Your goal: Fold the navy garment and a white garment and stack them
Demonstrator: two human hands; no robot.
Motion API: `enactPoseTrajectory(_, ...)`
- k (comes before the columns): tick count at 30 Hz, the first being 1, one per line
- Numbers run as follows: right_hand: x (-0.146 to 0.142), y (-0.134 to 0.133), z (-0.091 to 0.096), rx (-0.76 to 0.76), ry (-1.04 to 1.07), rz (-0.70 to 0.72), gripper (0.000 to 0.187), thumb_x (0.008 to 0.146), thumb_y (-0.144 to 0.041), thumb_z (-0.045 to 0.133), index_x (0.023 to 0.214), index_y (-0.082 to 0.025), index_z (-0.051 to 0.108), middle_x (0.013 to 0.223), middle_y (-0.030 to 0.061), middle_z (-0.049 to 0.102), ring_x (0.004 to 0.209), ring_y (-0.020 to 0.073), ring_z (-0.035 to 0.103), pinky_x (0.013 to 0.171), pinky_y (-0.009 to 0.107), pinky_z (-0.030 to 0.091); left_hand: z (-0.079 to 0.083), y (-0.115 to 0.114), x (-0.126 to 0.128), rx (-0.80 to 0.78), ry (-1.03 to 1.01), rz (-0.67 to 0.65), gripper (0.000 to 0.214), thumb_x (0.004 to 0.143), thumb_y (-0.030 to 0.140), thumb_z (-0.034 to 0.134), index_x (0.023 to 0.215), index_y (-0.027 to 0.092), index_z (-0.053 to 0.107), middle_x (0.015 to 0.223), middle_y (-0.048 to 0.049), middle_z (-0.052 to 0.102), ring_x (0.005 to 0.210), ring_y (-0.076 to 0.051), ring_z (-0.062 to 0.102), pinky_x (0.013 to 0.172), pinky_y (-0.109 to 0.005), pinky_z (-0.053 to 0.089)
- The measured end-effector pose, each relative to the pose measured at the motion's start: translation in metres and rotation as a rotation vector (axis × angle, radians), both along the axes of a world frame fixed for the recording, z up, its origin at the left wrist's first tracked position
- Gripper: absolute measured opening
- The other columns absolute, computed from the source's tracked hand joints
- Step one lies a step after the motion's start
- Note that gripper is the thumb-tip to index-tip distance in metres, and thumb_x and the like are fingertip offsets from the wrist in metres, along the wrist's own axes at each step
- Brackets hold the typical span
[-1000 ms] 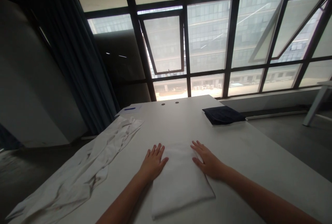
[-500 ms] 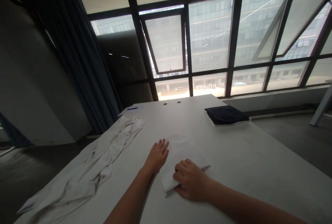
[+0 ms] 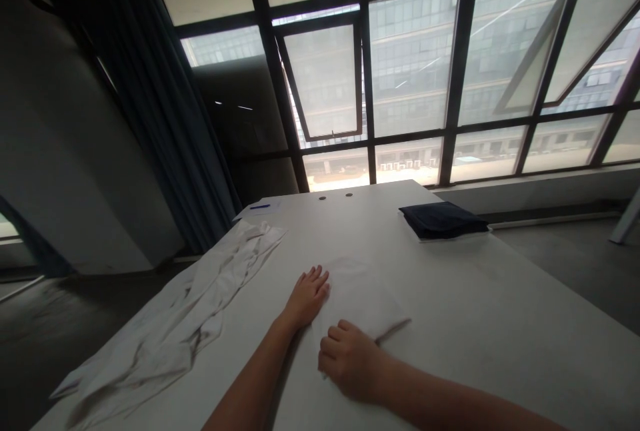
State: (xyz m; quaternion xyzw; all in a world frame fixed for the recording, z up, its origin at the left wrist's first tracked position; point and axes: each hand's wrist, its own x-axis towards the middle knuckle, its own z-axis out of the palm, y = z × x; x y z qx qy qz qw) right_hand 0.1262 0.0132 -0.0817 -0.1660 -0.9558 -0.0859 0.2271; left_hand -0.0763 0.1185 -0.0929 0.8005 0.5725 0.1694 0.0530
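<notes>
A folded white cloth (image 3: 357,291) lies flat on the white table in front of me. My left hand (image 3: 307,296) rests with fingers stretched out along its left edge. At the near edge, my right hand (image 3: 353,359) is closed with its fingers curled over the cloth's corner, which it mostly hides. The cloth's near right corner sticks out beyond the right hand, and its edge there looks layered.
Along the table's left side lies a long crumpled white cloth (image 3: 185,318). A dark folded cloth (image 3: 443,219) sits on something white at the right edge. A blue pen (image 3: 260,206) lies on paper at the far left. Windows stand beyond the table (image 3: 450,324).
My right hand has moved slightly left and nearer to me, and its fingers have curled over the cloth's near corner. The left hand stays on the left edge.
</notes>
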Motion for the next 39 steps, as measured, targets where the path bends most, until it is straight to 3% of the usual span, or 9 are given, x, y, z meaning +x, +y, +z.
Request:
enactPoseTrajectory(4,-0.002,-0.002,-0.004,-0.100,-0.027,-0.019,0.017,0.097,-0.034,0.056,0.089,-0.020,0.061,0.087,0.0026,0.063,0.082,0.0193,0.052,0.074,0.034,0.039,0.003,0.001,-0.002,0.048,-0.084,0.116,0.041,0.095,0.034,0.049,0.133,0.024,0.062,0.149,-0.0072,0.051,0.139,-0.024,0.044,0.117,-0.042,0.030)
enactPoseTrajectory(9,0.004,-0.007,0.004,-0.139,-0.057,-0.059,0.018,0.093,-0.036,0.060,0.093,-0.018,0.062,0.093,0.0050,0.063,0.089,0.0212,0.054,0.080,0.036,0.041,0.005,0.011,-0.014,0.135,-0.228,0.363,0.046,0.094,0.035,0.043,0.129,0.011,0.061,0.121,-0.0160,0.068,0.113,-0.027,0.062,0.102,-0.043,0.043)
enactPoseTrajectory(12,0.007,-0.009,0.007,-0.146,-0.070,-0.049,0.017,0.091,-0.034,0.060,0.094,-0.018,0.062,0.093,0.0054,0.063,0.089,0.0214,0.054,0.081,0.036,0.041,0.004,0.017,-0.021,0.138,-0.295,0.398,0.046,0.090,0.042,0.046,0.114,0.010,0.068,0.102,-0.0129,0.070,0.097,-0.026,0.065,0.091,-0.038,0.048)
enactPoseTrajectory(17,0.008,-0.008,0.007,-0.129,-0.072,-0.030,0.013,0.092,-0.031,0.058,0.095,-0.019,0.061,0.093,0.0050,0.063,0.089,0.0208,0.054,0.080,0.035,0.041,0.003,0.020,-0.024,0.154,-0.371,0.418,0.041,0.084,0.050,0.049,0.088,0.015,0.069,0.087,-0.0096,0.066,0.088,-0.027,0.062,0.084,-0.038,0.048)
enactPoseTrajectory(26,0.005,-0.007,0.005,-0.168,-0.100,-0.044,0.019,0.092,-0.034,0.060,0.099,-0.017,0.057,0.094,0.0064,0.065,0.087,0.0208,0.055,0.077,0.034,0.040,0.008,0.014,-0.018,0.171,-0.477,0.444,0.032,0.096,0.047,0.039,0.098,0.021,0.057,0.080,-0.0031,0.067,0.076,-0.022,0.064,0.070,-0.030,0.046)
enactPoseTrajectory(31,0.001,-0.010,0.005,-0.121,-0.062,0.020,0.011,0.096,-0.029,0.053,0.094,-0.019,0.057,0.090,0.0037,0.065,0.084,0.0192,0.055,0.077,0.033,0.040,0.013,0.006,-0.009,0.176,-0.416,0.465,0.018,0.098,0.035,0.041,0.103,0.023,0.054,0.078,-0.0025,0.068,0.074,-0.022,0.065,0.068,-0.030,0.042)
enactPoseTrajectory(36,0.000,-0.015,0.008,-0.128,-0.078,0.029,0.016,0.096,-0.036,0.056,0.095,-0.019,0.059,0.091,0.0028,0.065,0.084,0.0191,0.055,0.077,0.033,0.042,0.018,0.001,-0.005,0.168,-0.346,0.480,0.017,0.099,0.030,0.042,0.107,0.023,0.056,0.083,-0.0044,0.070,0.077,-0.023,0.067,0.069,-0.030,0.042)
enactPoseTrajectory(39,0.004,-0.017,0.013,-0.129,-0.095,0.059,0.010,0.093,-0.030,0.057,0.094,-0.020,0.061,0.089,0.0028,0.065,0.084,0.0191,0.055,0.079,0.033,0.042,0.021,0.001,-0.008,0.147,-0.315,0.481,0.017,0.097,0.028,0.045,0.107,0.023,0.057,0.079,-0.0024,0.070,0.075,-0.022,0.067,0.068,-0.029,0.044)
